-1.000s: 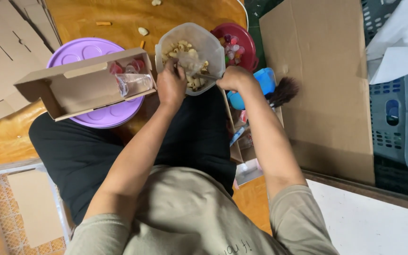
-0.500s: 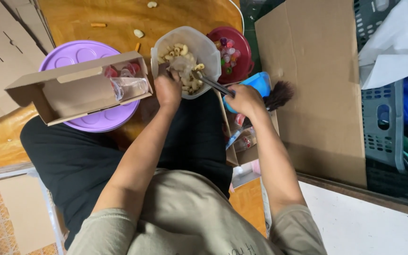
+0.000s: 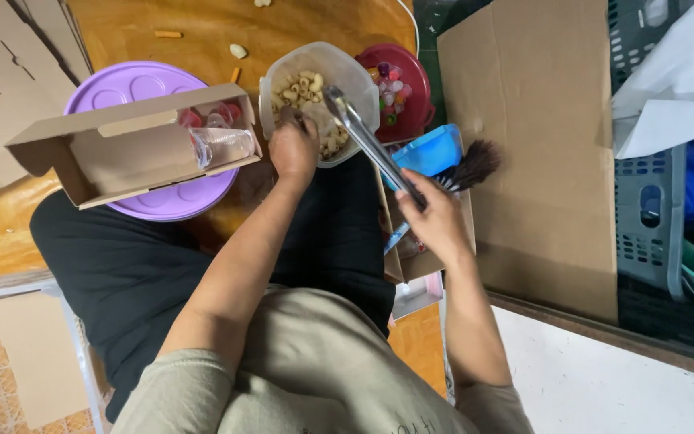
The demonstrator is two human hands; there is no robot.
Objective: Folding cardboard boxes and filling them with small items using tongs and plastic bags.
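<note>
Right hand grips tongs; left hand closed on tub rim, above wooden table; cardboard sheet right of right hand

Soft, even indoor light falls from above, with mild sheen on the wooden floor. Shadows stay faint. The metal tongs are slightly motion-blurred; the right edge is dim.

Tongs are showing as shiny bare metal, tub as cloudy translucent plastic. Bench is looking like glossy varnished wood; box is reading as matt brown cardboard. Purple lid is looking like smooth plastic.
</note>
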